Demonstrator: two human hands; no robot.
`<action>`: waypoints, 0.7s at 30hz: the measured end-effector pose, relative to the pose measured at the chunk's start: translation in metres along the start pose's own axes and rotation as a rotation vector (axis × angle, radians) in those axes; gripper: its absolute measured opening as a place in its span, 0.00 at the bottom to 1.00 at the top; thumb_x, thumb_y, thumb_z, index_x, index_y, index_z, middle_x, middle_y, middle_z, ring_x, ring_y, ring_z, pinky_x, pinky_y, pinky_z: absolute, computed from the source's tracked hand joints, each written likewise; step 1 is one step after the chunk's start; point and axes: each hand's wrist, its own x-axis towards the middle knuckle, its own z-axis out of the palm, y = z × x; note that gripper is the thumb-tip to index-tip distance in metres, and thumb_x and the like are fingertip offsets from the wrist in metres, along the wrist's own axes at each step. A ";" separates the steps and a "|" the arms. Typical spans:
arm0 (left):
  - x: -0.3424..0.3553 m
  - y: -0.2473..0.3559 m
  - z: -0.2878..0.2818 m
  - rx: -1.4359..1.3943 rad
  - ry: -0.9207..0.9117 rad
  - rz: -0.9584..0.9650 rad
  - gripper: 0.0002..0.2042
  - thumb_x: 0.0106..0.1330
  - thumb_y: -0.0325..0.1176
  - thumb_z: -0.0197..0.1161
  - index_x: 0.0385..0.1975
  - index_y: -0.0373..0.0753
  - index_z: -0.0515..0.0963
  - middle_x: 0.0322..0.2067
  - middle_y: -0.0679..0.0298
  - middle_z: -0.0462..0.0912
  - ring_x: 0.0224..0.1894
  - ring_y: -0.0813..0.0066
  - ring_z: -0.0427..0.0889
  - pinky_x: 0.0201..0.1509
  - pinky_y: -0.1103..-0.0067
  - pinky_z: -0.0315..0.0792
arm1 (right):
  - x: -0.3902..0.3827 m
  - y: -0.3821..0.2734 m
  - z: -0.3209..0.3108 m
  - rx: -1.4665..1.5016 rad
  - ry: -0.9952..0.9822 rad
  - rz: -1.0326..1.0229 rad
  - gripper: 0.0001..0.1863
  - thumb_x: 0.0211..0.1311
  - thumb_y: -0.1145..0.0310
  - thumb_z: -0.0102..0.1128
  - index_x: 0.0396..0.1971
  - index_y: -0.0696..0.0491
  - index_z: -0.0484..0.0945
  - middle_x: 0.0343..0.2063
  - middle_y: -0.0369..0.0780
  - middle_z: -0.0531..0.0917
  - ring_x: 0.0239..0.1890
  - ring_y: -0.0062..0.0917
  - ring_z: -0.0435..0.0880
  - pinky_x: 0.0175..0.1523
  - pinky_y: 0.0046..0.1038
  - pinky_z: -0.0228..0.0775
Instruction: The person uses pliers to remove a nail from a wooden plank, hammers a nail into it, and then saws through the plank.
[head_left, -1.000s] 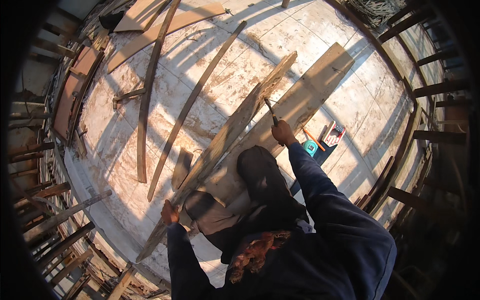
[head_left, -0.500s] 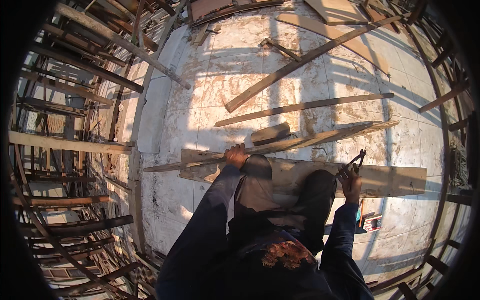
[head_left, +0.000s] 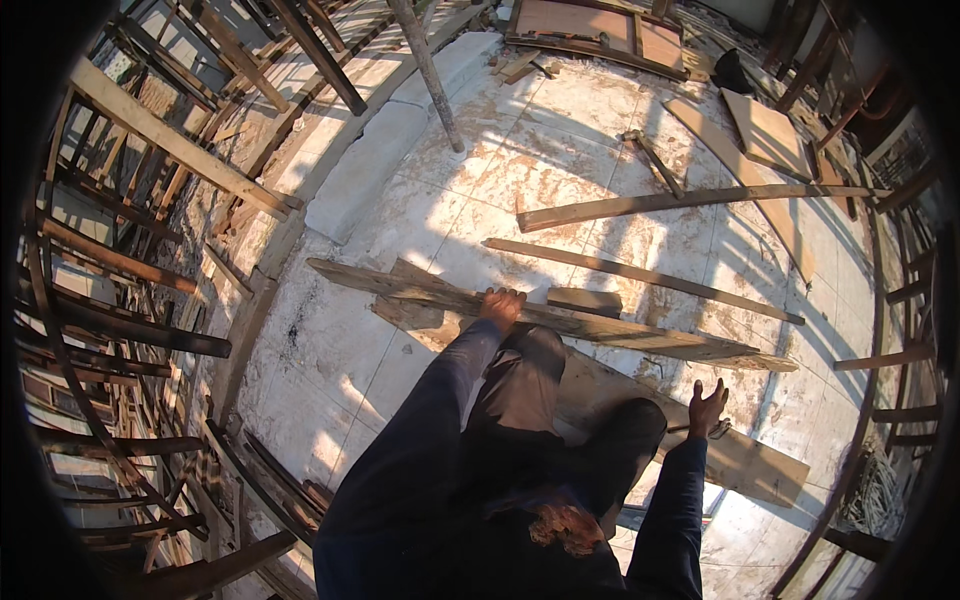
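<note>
Head view: left hand clasps rough plank; right hand spread beside dark tool, probably pincers

Plank: long, narrow, weathered brown timber with a ragged right end. As seen from here, it slants from upper left to lower right and crosses over the wide board near that board's left end; contact between them cannot be confirmed.

Wide board: flat, broad, grey-brown, lying on its face, middle partly covered.

Pincers: dark, small, partly hidden, located over the wide board's right portion; jaw position cannot be determined.
</note>
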 end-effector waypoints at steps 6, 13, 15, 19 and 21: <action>0.045 0.014 -0.061 -0.114 -0.256 0.026 0.13 0.53 0.41 0.66 0.37 0.45 0.76 0.33 0.67 0.80 0.41 0.67 0.79 0.44 0.61 0.64 | -0.031 -0.221 -0.067 0.038 0.002 -0.673 0.39 0.51 0.56 0.69 0.61 0.55 0.65 0.64 0.53 0.60 0.67 0.50 0.56 0.68 0.47 0.52; 0.123 0.070 -0.213 0.100 0.194 0.385 0.07 0.55 0.35 0.61 0.33 0.45 0.77 0.29 0.70 0.80 0.38 0.71 0.79 0.50 0.60 0.64 | -0.026 -0.345 -0.125 0.026 -0.037 -1.077 0.45 0.44 0.51 0.73 0.61 0.54 0.65 0.56 0.49 0.72 0.62 0.45 0.66 0.65 0.46 0.57; 0.134 0.086 -0.254 0.155 0.200 0.453 0.05 0.55 0.34 0.60 0.30 0.45 0.77 0.27 0.70 0.80 0.37 0.71 0.80 0.53 0.59 0.64 | -0.024 -0.361 -0.139 0.099 -0.074 -1.056 0.33 0.44 0.52 0.73 0.49 0.54 0.74 0.38 0.45 0.81 0.45 0.41 0.79 0.51 0.42 0.70; 0.144 0.116 -0.309 0.229 0.414 0.582 0.05 0.58 0.36 0.58 0.28 0.44 0.78 0.25 0.70 0.78 0.39 0.72 0.79 0.64 0.50 0.57 | -0.014 -0.361 -0.177 0.181 0.177 -1.012 0.19 0.47 0.57 0.73 0.22 0.52 0.71 0.19 0.40 0.77 0.23 0.37 0.79 0.26 0.36 0.70; 0.146 0.128 -0.342 0.188 0.581 0.640 0.06 0.60 0.36 0.56 0.30 0.43 0.78 0.30 0.68 0.78 0.46 0.71 0.77 0.67 0.45 0.52 | -0.010 -0.355 -0.204 0.177 0.333 -1.087 0.18 0.45 0.59 0.74 0.24 0.52 0.72 0.20 0.39 0.77 0.22 0.37 0.79 0.25 0.35 0.70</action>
